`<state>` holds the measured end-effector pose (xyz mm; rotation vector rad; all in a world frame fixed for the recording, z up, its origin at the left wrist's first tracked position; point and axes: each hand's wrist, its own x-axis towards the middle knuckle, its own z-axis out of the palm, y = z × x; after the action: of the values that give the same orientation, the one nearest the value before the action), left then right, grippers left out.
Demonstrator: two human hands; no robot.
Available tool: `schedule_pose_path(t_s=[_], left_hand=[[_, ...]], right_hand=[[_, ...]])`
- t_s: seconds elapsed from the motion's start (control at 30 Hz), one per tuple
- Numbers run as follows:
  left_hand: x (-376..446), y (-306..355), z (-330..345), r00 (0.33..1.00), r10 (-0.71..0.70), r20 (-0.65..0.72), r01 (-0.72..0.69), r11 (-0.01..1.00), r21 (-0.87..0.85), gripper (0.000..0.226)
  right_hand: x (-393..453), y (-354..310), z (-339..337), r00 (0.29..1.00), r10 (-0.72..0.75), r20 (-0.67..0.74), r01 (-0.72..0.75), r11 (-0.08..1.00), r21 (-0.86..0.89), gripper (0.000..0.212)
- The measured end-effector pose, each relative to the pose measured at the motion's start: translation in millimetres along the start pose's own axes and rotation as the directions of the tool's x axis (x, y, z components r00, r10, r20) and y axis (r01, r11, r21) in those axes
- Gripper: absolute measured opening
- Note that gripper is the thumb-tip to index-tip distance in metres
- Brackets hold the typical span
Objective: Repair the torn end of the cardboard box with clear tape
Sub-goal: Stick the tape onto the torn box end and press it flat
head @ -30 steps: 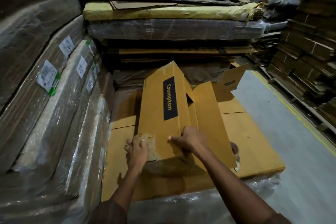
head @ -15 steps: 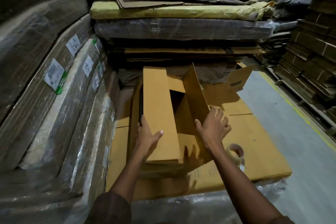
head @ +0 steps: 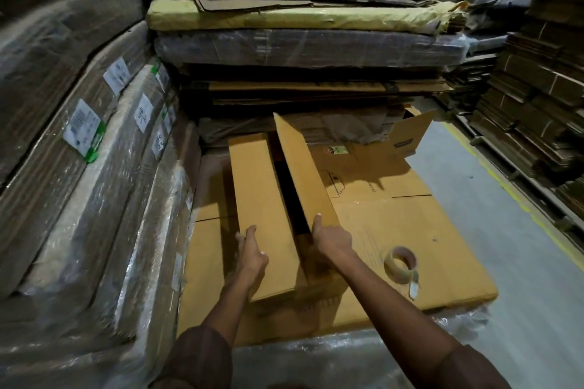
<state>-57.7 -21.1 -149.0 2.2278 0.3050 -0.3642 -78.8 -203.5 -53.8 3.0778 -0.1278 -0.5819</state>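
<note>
On the flat cardboard stack [head: 410, 230] before us, our left hand [head: 251, 257] holds the box [head: 265, 215] by its left flap and our right hand [head: 331, 238] pinches the raised right flap. Tape roll [head: 402, 265] sits near right, untouched. The tear seems hidden; flaps closing crooked could crease it before taping.

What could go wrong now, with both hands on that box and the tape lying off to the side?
1. The cardboard box has a raised flap with a dark gap beside it; the right hand could bend it further.
2. The tape roll lies loose on the flattened cardboard sheet near its edge, so it might get knocked off.
3. The left hand grips only one side, so the box could twist.
</note>
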Motion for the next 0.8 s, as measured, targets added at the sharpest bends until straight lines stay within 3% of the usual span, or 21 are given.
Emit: schedule_pose_path(t_s=[0.23,0.33,0.5,0.8], left_hand=[[6.2,-7.5,-17.2,0.998,0.010,-0.055,-0.006,0.997,0.075,0.084],[3.3,-9.1,-23.7,1.000,0.007,-0.026,-0.005,0.996,0.094,0.089],[-8.2,-1.8,-22.6,1.000,0.006,-0.007,-0.004,0.980,0.197,0.084],[-24.6,13.0,-20.3,0.998,-0.064,-0.002,0.062,0.960,0.271,0.079]], right_hand=[[-4.6,-25.3,-1.0,0.998,-0.027,0.064,0.019,0.993,0.119,0.086],[1.7,-23.1,4.7,0.981,-0.020,0.192,-0.020,0.979,0.202,0.068],[-1.2,-14.1,22.8,1.000,-0.020,0.017,0.018,0.994,0.106,0.052],[-1.4,-19.4,23.5,0.997,-0.073,0.010,0.072,0.996,0.043,0.041]])
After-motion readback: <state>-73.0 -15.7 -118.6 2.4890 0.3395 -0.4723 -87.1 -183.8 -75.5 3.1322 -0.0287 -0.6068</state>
